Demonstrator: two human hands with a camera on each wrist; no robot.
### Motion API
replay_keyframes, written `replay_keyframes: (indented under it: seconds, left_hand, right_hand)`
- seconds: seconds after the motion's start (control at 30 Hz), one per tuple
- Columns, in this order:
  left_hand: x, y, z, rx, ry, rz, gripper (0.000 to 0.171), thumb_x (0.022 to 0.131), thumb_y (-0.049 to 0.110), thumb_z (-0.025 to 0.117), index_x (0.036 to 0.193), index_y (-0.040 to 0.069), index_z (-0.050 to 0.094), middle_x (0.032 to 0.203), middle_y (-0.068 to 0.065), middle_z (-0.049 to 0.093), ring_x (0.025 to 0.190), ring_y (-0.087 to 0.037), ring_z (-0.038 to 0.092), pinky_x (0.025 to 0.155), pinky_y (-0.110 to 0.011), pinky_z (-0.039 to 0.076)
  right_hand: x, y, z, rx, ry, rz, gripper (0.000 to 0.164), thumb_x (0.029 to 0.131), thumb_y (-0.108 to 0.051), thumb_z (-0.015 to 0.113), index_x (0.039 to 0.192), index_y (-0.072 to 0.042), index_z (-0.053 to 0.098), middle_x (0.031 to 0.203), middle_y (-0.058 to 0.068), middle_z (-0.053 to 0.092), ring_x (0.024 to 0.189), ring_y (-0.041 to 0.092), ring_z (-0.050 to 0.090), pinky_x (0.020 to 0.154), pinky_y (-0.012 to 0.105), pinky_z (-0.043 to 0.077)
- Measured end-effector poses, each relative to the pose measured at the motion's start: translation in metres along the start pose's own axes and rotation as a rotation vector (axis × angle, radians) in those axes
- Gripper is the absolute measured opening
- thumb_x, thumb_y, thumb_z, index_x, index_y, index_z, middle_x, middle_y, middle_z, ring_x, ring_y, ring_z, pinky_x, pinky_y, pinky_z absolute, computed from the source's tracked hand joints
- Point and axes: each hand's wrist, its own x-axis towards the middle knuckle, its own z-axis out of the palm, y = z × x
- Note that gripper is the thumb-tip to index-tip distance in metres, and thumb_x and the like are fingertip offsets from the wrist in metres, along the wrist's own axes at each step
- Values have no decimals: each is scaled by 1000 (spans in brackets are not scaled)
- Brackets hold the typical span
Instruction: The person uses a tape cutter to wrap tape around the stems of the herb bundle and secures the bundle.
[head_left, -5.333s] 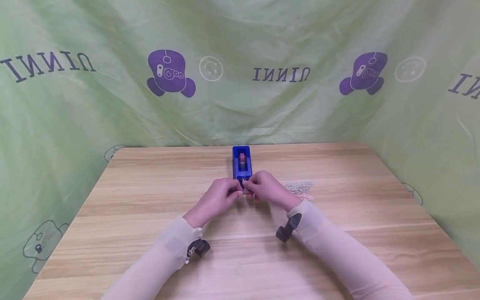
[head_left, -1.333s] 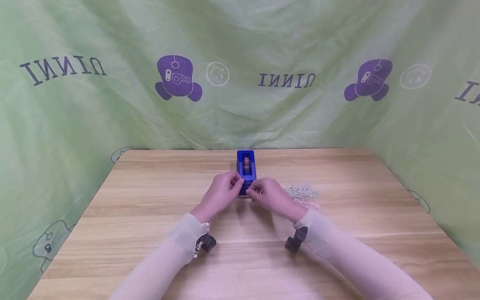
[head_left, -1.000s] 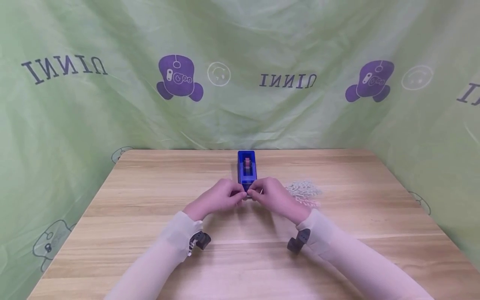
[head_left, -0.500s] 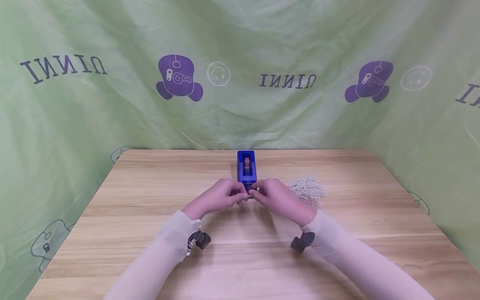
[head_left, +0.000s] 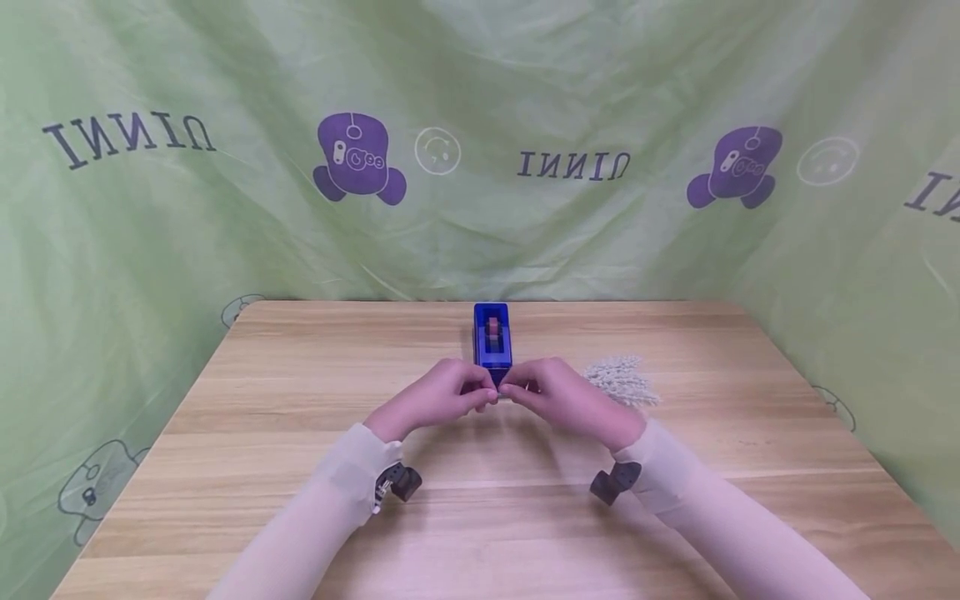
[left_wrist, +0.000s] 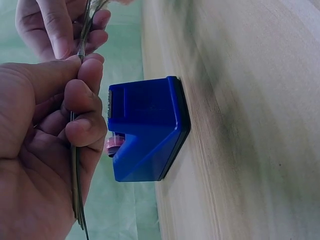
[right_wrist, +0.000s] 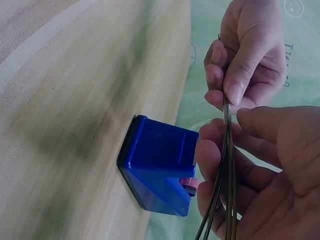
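Between both hands runs a thin bundle of dried flower stems (right_wrist: 231,195), held sideways in front of a blue tape dispenser (head_left: 492,340). My left hand (head_left: 438,393) grips the stem end, with thumb and forefinger pinching it and the cut ends (left_wrist: 79,215) trailing along the palm in the left wrist view. Close beside it, my right hand (head_left: 566,402) holds the stems nearer the blooms, fingers curled behind them. The thumb tips nearly meet at a shiny stretch of stem. Fluffy pale grey flower heads (head_left: 622,381) show past the right hand; the other blooms are hidden behind it.
The dispenser stands on a wood-grain table (head_left: 300,350), its toothed cutter (left_wrist: 109,104) facing the hands and a pink tape roll (left_wrist: 115,143) inside. A green printed cloth (head_left: 480,242) hangs behind the table and at both sides.
My left hand has come down from the dispenser's front to the stems beside my right hand. The right hand has shifted slightly rightward, the blooms have turned, and the pink ones are now hidden.
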Motion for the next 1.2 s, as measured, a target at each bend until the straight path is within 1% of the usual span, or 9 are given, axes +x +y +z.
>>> replay_keyframes:
  seconds: [0.13, 0.2, 0.27, 0.43, 0.53, 0.77, 0.97, 1.07, 1.2]
  left_hand:
    - [0, 1, -1, 3, 0, 1, 20, 103, 16, 66, 95, 0, 74, 76, 0, 68, 64, -5, 49, 60, -20, 43]
    - [0, 1, -1, 2, -1, -4, 20, 103, 16, 66, 95, 0, 74, 76, 0, 68, 65, -5, 50, 61, -20, 43]
    - [0, 2, -1, -1, 0, -10, 20, 103, 16, 66, 95, 0, 74, 76, 0, 68, 65, -5, 50, 62, -20, 43]
    - [-1, 2, -1, -1, 4, 5, 19, 102, 15, 67, 93, 0, 73, 75, 0, 68, 65, -5, 50, 62, -20, 44]
    - [-1, 2, -1, 4, 0, 10, 20, 103, 16, 66, 93, 0, 74, 75, -1, 69, 64, -4, 50, 62, -20, 44]
    - [-2, 4, -5, 47, -26, 4, 24, 104, 16, 62, 96, 0, 78, 77, -4, 72, 62, -4, 50, 61, -20, 44]
    - [-2, 6, -7, 62, -26, 6, 22, 103, 15, 63, 95, 1, 77, 77, -2, 71, 66, -4, 54, 65, -20, 47]
    - [-3, 7, -7, 63, -25, 3, 20, 102, 15, 65, 94, 1, 76, 77, -2, 70, 67, -4, 54, 66, -20, 48]
    - [-3, 8, -6, 58, -28, -5, 18, 102, 15, 67, 93, 0, 75, 77, -2, 69, 68, -5, 54, 65, -20, 48]
  right_hand:
    - [2, 2, -1, -23, -21, -12, 19, 105, -19, 64, 110, -8, 79, 99, 9, 79, 81, 13, 64, 74, 26, 55]
    - [2, 3, -1, -33, -27, -19, 20, 104, -18, 64, 110, -7, 80, 98, 10, 79, 79, 12, 63, 73, 25, 55]
    - [2, 3, -1, -33, -33, -21, 19, 104, -17, 65, 110, -7, 80, 99, 11, 79, 80, 14, 66, 74, 25, 55]
    - [3, 2, -2, -58, -52, -37, 20, 104, -15, 64, 111, -4, 79, 101, 12, 80, 87, 21, 71, 77, 24, 57]
    - [3, 3, -2, -76, -58, -49, 19, 104, -15, 64, 109, -3, 78, 100, 12, 79, 87, 21, 71, 77, 24, 56]
    - [4, 3, -3, -109, -50, -67, 16, 104, -16, 65, 107, -6, 78, 98, 10, 79, 82, 7, 64, 77, 25, 56]
    - [4, 0, -3, -120, -35, -73, 16, 104, -17, 66, 106, -7, 77, 99, 9, 79, 83, 7, 65, 79, 25, 56]
    - [4, -1, -3, -118, -39, -63, 16, 104, -17, 66, 106, -6, 77, 99, 9, 79, 82, 7, 64, 78, 25, 56]
    - [4, -1, -3, -113, -44, -72, 15, 103, -15, 67, 105, -3, 77, 98, 10, 79, 81, 7, 63, 77, 24, 55]
